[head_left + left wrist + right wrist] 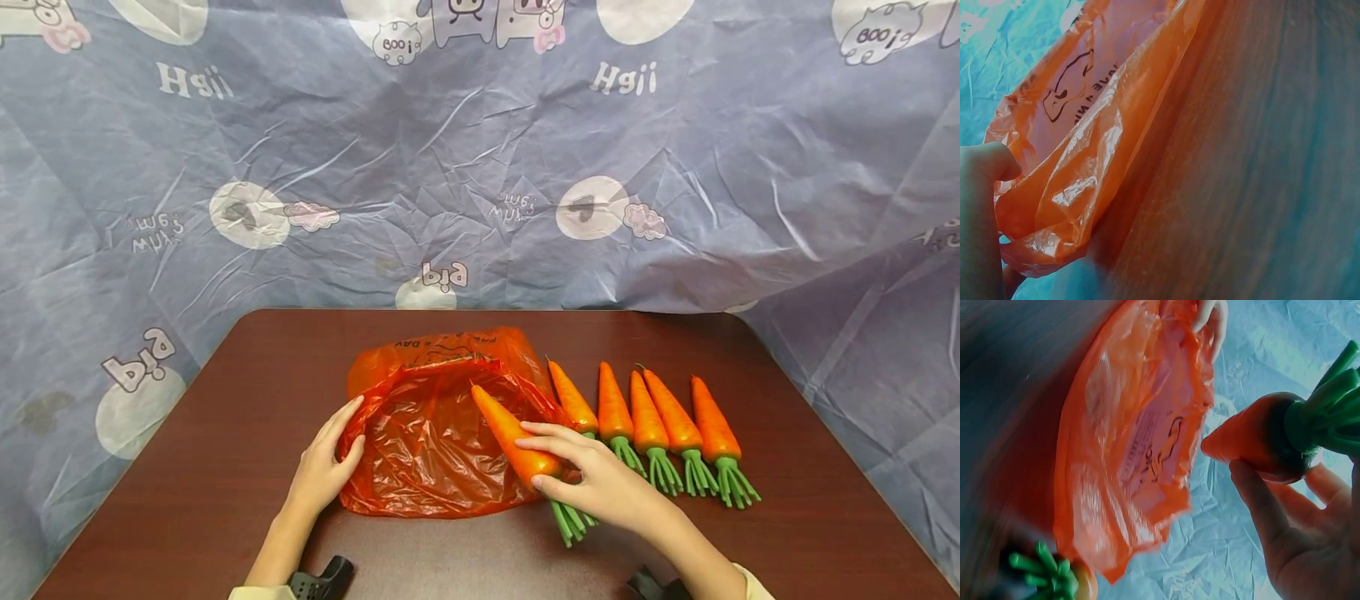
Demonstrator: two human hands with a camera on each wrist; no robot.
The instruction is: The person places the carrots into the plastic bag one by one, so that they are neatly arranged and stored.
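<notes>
A red translucent plastic bag [427, 475] lies on the table with its mouth spread wide toward me. My left hand [324, 467] holds the bag's left rim; in the left wrist view its thumb [1002, 161] hooks over the edge. In my right hand [596, 483] is an orange carrot [506, 425] with green stem stubs, gripped near its thick end. The carrot's tip points away from me, over the bag's opening in the head view. The right wrist view shows the fingers [1260, 503] along the carrot's side.
Several more carrots [615, 404] lie in a row right of the bag, green ends toward me, the leftmost close to the bag's right edge. The dark brown table [187, 492] ends at a blue-grey printed cloth [450, 167] hanging behind it.
</notes>
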